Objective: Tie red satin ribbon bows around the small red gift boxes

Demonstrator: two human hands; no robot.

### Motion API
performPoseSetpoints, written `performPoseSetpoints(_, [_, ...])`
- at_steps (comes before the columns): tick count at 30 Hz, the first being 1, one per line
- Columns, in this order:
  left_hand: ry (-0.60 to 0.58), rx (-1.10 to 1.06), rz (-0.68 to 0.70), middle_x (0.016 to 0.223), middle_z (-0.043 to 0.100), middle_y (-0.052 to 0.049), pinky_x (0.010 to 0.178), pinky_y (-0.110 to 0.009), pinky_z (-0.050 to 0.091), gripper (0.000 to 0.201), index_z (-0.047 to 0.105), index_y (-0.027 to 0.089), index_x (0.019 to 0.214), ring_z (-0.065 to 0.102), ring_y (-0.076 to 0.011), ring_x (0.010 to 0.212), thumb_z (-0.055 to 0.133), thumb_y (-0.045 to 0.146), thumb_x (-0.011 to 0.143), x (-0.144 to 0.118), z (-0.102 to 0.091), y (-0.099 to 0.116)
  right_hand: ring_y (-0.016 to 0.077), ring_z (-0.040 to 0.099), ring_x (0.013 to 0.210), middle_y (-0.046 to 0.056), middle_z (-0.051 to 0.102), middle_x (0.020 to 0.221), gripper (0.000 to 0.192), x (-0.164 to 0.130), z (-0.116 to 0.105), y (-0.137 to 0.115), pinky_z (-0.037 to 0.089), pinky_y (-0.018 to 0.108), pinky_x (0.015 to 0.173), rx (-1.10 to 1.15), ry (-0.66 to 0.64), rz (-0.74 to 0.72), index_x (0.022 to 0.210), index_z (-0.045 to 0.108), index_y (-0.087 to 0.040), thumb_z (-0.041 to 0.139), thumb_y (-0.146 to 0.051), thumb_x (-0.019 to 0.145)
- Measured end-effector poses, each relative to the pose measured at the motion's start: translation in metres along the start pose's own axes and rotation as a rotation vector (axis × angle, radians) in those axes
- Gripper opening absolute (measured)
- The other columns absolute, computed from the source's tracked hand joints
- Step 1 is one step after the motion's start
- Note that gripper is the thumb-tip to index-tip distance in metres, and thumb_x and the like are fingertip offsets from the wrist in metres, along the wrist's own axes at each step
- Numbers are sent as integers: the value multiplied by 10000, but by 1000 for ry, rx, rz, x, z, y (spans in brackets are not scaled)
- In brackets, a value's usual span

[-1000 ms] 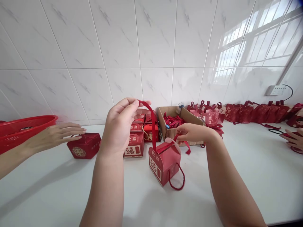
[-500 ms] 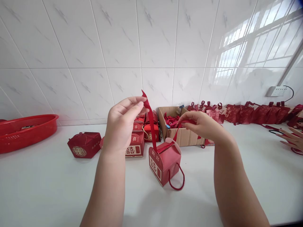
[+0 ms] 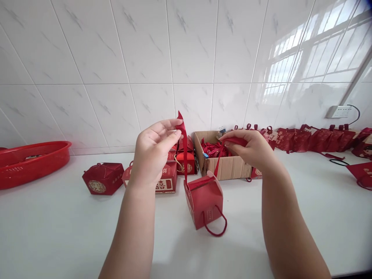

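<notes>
Both my hands pinch ribbon ends, left hand and right hand, above the gift box; crossing them's next, I reckon.

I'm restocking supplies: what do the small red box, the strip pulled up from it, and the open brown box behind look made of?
Small red box: likely printed card, crisp folds, matte. Ribbon: seemingly satin fabric, thin, slight sheen, held by both hands. Brown box: corrugated cardboard, raw tan flaps.
</notes>
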State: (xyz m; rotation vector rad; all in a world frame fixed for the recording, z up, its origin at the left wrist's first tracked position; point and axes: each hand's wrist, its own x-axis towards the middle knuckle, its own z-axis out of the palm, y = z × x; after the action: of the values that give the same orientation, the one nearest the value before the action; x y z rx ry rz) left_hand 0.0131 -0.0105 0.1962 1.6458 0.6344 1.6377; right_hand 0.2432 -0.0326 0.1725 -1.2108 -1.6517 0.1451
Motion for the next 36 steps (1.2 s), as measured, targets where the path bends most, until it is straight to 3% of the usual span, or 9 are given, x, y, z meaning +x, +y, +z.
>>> performPoseSetpoints(8, [7, 31, 13, 832, 676, -32, 692, -247, 511, 221, 721, 193, 949, 609, -129, 721, 682, 184, 732, 0, 1, -1, 177, 629, 753, 34, 690, 816, 170, 0, 1, -4, 512, 291, 648, -5, 108, -13, 908, 712, -216, 610, -234, 774])
performPoseSetpoints(13, [59, 65, 62, 835, 664, -35, 625, -237, 503, 242, 723, 199, 954, 605, -139, 737, 677, 175, 717, 2, 2, -6, 141, 573, 594, 37, 690, 769, 310, 0, -1, -13, 469, 267, 538, 23, 149, 105, 1031, 664, -196, 660, -296, 738])
performPoseSetpoints(21, [122, 79, 121, 959, 685, -41, 631, -221, 501, 268, 721, 214, 963, 605, -138, 810, 679, 164, 703, 6, 1, -13, 168, 649, 736, 45, 690, 787, 154, -3, -4, -17, 534, 289, 666, 317, 217, 150, 785, 682, -180, 697, -322, 728])
performPoseSetpoints(30, [159, 87, 156, 999, 693, -43, 623, -214, 509, 297, 710, 216, 981, 621, -156, 867, 666, 142, 697, 6, 3, -14, 171, 661, 774, 46, 693, 820, 171, -2, -1, -20, 563, 310, 694, 452, 250, 193, 869, 702, -183, 692, -290, 736])
performPoseSetpoints(36, [142, 41, 205, 1018, 694, -31, 691, -240, 527, 257, 700, 224, 969, 632, -155, 882, 650, 147, 729, 4, 3, -14, 112, 560, 575, -10, 553, 593, 171, -5, -4, -19, 461, 238, 522, 484, 225, 163, 743, 642, -198, 690, -361, 765])
